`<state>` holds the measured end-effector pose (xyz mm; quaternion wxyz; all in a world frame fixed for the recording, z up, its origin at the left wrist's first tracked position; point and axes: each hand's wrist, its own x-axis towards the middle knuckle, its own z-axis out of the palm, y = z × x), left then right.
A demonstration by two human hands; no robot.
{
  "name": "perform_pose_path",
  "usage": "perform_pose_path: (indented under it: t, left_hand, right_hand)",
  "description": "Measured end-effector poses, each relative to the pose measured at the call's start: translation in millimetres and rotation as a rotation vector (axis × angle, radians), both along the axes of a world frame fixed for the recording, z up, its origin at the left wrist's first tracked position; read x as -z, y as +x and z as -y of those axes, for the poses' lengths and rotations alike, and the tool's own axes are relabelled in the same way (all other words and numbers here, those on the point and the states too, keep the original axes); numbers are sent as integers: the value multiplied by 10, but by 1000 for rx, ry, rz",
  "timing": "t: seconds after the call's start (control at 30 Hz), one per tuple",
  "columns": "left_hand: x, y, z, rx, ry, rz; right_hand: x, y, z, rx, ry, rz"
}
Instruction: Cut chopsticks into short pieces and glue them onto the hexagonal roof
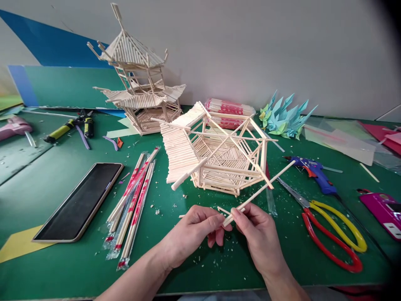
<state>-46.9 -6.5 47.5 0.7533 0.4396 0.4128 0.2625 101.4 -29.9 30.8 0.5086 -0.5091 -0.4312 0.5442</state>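
Observation:
Near the table's front edge, my right hand (257, 230) pinches a long wooden chopstick (266, 191) that slants up to the right. A shorter stick piece lies along its lower end. The fingers of my left hand (200, 228) are closed at that same lower end, where a small stick piece (223, 210) also shows. Just beyond my hands stands a six-sided chopstick frame (230, 146) with slatted panels on its left side. Packs of wrapped chopsticks (134, 209) lie left of my hands. Scissors (316, 217) with red and yellow handles rest to the right.
A finished-looking chopstick pagoda (138, 79) stands at the back left. A phone (79, 202), pliers (73, 125) and a pink glue gun (15, 127) lie on the left. Rightward are a blue glue gun (316, 171), folded blue paper (286, 115) and a magenta device (380, 209).

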Motion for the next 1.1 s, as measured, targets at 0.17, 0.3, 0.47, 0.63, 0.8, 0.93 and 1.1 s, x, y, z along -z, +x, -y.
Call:
perform_pose_path:
  t: [0.17, 0.3, 0.47, 0.63, 0.8, 0.93, 1.1]
  left_hand:
    - [-14, -12, -11, 73, 118, -111]
    - [-84, 18, 1, 123, 272, -216]
    - [-125, 59, 41, 119, 370, -240]
    - [-120, 38, 56, 127, 339, -257]
    - [-116, 4, 76, 131, 339, -275]
    - [-121, 2, 97, 150, 367, -291]
    - [-209, 59, 101, 138, 372, -247]
  right_hand:
    - [-17, 0, 10, -4, -8, 4]
    - [-50, 8, 23, 4, 5, 42]
    - [-87, -19, 28, -37, 30, -2]
    - [-134, 16, 55, -105, 61, 40]
    - [-131, 109, 75, -45, 76, 172]
    - [-107, 109, 82, -17, 83, 215]
    - [-105, 94, 120, -130, 120, 205]
